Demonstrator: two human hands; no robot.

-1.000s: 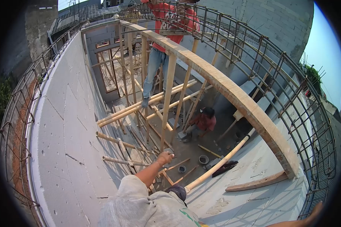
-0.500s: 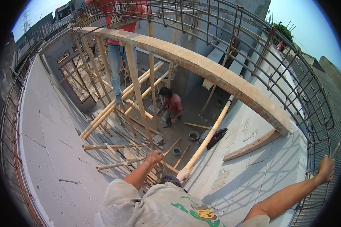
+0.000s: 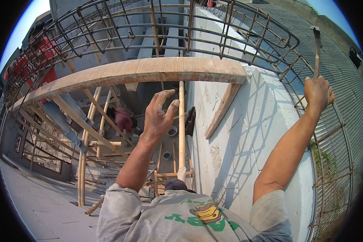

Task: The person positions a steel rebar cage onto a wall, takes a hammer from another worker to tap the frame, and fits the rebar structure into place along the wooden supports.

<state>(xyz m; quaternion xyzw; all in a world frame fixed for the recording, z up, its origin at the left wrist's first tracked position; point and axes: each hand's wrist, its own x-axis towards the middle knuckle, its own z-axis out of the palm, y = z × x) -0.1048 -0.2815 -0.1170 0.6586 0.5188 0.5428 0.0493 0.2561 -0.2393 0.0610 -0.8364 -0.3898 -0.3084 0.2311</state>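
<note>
My right hand (image 3: 318, 94) is closed around the handle of a hammer (image 3: 317, 50), raised upright at the right beside the steel rebar cage (image 3: 266, 36). My left hand (image 3: 161, 115) is in the air in front of me, fingers curved and apart, with nothing visible in it. Just beyond it lies a long wooden formwork board (image 3: 149, 71), its right end resting on the white block wall (image 3: 266, 125). A short wooden piece (image 3: 222, 111) slants down the wall below that end.
A person in red (image 3: 44, 60) stands at the left behind the rebar. Far below, another person (image 3: 124, 119) bends over near buckets (image 3: 167, 155). A bamboo pole (image 3: 181, 125) rises beside the wall. Corrugated roofing (image 3: 330, 68) lies to the right.
My view has turned right. My left hand has risen from low over the timbers toward the board. My right hand has lifted the hammer higher.
</note>
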